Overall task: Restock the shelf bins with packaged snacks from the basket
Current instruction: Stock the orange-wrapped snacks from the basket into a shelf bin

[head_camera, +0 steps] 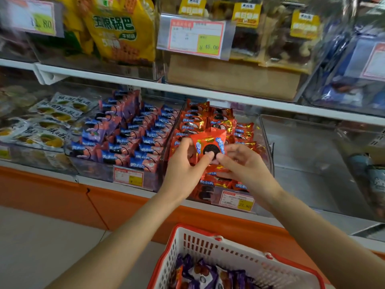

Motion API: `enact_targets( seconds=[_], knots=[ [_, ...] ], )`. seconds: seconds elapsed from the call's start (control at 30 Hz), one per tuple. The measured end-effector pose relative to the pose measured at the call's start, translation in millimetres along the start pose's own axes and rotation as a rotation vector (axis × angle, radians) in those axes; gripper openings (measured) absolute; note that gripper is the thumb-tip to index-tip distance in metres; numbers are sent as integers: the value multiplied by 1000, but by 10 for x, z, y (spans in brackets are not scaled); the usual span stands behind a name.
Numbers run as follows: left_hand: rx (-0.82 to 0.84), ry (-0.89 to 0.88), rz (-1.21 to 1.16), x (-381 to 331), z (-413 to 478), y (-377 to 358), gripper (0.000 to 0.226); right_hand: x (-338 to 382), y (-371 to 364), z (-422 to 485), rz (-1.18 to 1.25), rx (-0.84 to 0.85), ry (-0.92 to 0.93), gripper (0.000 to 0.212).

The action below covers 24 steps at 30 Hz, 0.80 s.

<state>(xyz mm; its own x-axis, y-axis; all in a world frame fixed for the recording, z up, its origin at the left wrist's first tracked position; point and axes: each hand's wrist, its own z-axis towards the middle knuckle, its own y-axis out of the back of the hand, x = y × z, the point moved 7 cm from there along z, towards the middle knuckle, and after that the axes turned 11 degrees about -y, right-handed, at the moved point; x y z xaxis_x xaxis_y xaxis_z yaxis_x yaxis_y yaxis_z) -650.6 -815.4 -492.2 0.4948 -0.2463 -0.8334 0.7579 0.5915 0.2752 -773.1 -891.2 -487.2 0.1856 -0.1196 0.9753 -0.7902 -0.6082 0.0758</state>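
Packet in hand: I have one red snack packet (pixel 210 142) held just above the middle of the red-packet bin (pixel 268 151). My left hand (pixel 183 165) pinches its lower left edge, and my right hand (pixel 243 163) pinches the lower right corner with the fingertips. Each grip is narrow and holds only this wrapper. From this angle I cannot tell whether the packet already touches those beneath it.

To do the step well, I would tuck it upright into a gap in that bin's rows, printed face forward like its neighbours. I would let go only once it leans steadily. A light pinch should do, since the contents are probably brittle, and the film looks slippery enough to slide if dropped.

The wrapper is glossy red foil with gold glints and a dark round biscuit printed on it, and it is pillow-shaped. The bin is clear hard plastic with sloping walls. Left of that bin, blue-and-pink packets (pixel 133 138) stand in tidy rows. Below it and nearer me sits the basket (pixel 208 245), a white plastic lattice with a red rim, holding purple packets (pixel 204 272).
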Motion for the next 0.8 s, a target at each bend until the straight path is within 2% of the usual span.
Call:
enact_targets(
  seconds=[0.1, 0.2, 0.37, 0.43, 0.6, 0.8],
  knots=[
    [89, -207, 513, 37, 73, 45, 37, 93, 205, 162, -116, -128, 60, 10],
    [184, -345, 843, 162, 82, 48, 45, 163, 377, 386, -465, -233, 110, 9],
    [190, -423, 916, 264, 64, 7, 52, 57, 356, 755, -786, -187, 22, 30],
    [173, -450, 923, 267, 58, 14, 54, 131, 334, 842, -853, -200, 76, 32],
    [163, -481, 942, 319, 39, 6, 57, 239, 271, 924, -1022, -352, 227, 34],
    [170, -474, 947, 348, 38, -4, 56, 186, 238, 942, -1011, -427, 243, 28]
  ],
)
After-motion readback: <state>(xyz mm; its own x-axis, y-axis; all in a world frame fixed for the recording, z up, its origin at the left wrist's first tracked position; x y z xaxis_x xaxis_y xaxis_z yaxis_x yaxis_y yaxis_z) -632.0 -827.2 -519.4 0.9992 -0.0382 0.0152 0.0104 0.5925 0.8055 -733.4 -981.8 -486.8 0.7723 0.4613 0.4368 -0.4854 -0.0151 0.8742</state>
